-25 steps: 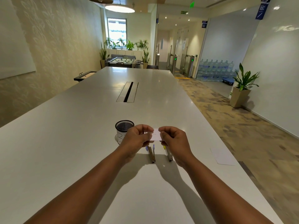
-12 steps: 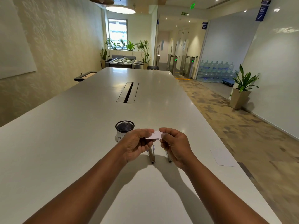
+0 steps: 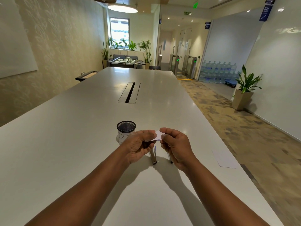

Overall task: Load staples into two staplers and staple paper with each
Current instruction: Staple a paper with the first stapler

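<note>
**A:** What were the hands doing?

**B:** Both were raised just above the desk (image 3: 65, 144), meeting at a small white box (image 3: 157, 135). The left hand (image 3: 138, 146) had its fingers (image 3: 146, 132) curled over the box's left end, and the right hand (image 3: 176, 146) pinched the right end between thumb and curled fingers. So each hand gripped the same box, which sat in the air between them, tilted a little, clear of the desk.

**A:** Could you read what the box was?

**B:** No, it was too small and partly covered by the fingers. A thin blue edge showed along its lower side; nothing more.

**A:** And the staplers?

**B:** Two lay on the desk directly beneath the hands, side by side and slightly apart, running lengthwise toward the person. The left stapler (image 3: 153, 156) showed a metal body with a blue bit near its far end; the right stapler (image 3: 169, 158) was mostly hidden under the right hand, only its near end visible. Neither was being touched.

**A:** Any paper?

**B:** A white sheet of paper (image 3: 225, 159) lay flat near the desk's right edge, well apart from the hands.

**A:** Anything else close by?

**B:** A black mesh pen cup (image 3: 126, 130) stood upright just beyond the left hand, with a white label bearing dark marks on its side.
</note>
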Available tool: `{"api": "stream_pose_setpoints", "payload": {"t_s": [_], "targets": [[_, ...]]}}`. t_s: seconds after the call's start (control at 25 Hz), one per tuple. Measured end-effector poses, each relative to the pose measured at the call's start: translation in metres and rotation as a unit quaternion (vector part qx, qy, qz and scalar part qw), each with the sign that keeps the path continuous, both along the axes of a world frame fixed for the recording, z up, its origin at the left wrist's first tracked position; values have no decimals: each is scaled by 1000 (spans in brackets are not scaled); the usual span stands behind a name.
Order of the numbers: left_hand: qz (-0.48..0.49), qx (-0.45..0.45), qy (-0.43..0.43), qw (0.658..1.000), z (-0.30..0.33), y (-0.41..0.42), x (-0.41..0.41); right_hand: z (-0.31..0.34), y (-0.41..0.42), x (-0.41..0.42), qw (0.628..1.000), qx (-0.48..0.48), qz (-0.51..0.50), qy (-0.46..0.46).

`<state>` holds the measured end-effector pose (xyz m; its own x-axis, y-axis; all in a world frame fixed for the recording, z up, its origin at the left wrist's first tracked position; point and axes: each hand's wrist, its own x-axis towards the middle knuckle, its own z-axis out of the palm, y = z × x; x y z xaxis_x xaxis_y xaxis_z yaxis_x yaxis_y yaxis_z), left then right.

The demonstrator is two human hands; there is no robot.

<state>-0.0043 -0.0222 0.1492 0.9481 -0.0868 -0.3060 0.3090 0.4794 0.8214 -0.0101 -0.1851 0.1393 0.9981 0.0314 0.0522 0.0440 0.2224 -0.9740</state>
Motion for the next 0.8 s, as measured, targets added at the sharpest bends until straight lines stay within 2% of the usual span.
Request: {"api": "stream_pose_setpoints", "payload": {"t_s": [0.36,0.68,0.8], "targets": [[34,24,38,998,0,-9,6,0,0,-2,1000,-13,9,3],[-17,46,-8,999,-1,-6,4,0,-2,0,1000,-19,-14,8],[2,54,6,999,-1,-8,5,0,-2,-1,1000,-24,-10,7]]}}
